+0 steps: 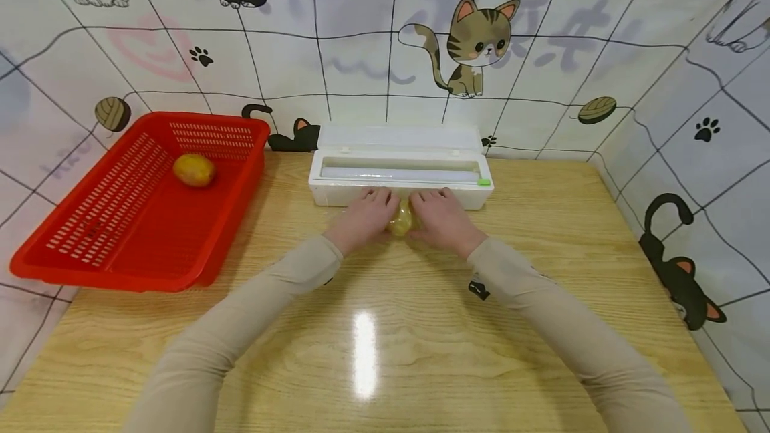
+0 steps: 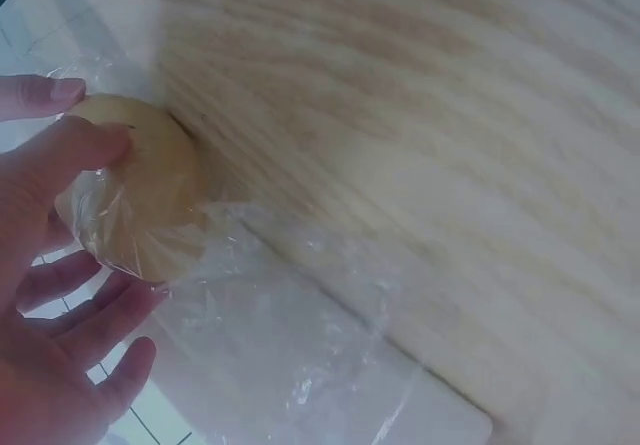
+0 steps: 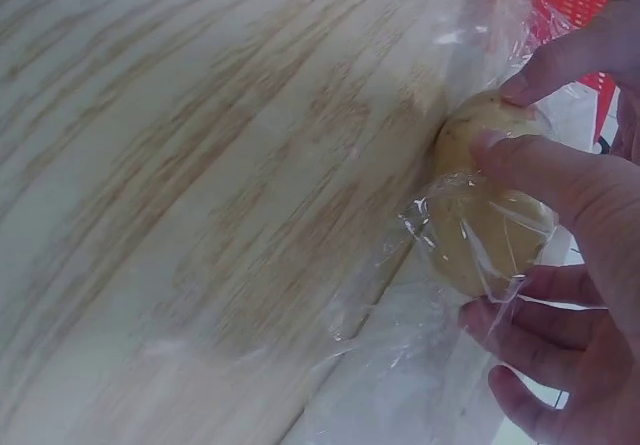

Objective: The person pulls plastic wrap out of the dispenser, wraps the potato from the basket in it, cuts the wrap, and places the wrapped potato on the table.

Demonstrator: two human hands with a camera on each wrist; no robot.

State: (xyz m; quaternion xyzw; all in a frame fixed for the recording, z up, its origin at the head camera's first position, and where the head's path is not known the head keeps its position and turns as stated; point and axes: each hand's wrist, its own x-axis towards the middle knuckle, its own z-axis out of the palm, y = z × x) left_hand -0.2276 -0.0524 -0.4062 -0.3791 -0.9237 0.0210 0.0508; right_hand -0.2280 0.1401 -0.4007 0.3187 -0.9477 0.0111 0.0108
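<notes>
A yellow potato point(image 1: 401, 219) is held between both hands just in front of a white cling film box point(image 1: 331, 195). Clear film point(image 2: 290, 345) covers part of the potato and trails loosely from it in both wrist views. My left hand point(image 1: 365, 214) grips one side, its thumb point(image 2: 85, 150) on the skin and its other fingers curled beneath. From the other side my right hand point(image 1: 444, 220) holds it the same way, thumb point(image 3: 525, 160) pressing the potato. The box's lid stands up, showing the white roll point(image 1: 403, 174) inside.
At the left stands a red plastic basket point(image 1: 162, 232) with one yellow potato point(image 1: 194, 170) in it. A green slider point(image 1: 484, 182) sits at the box's right end. Cat-patterned sheeting point(image 1: 361, 65) borders the wooden table point(image 1: 421, 353) at the back and sides.
</notes>
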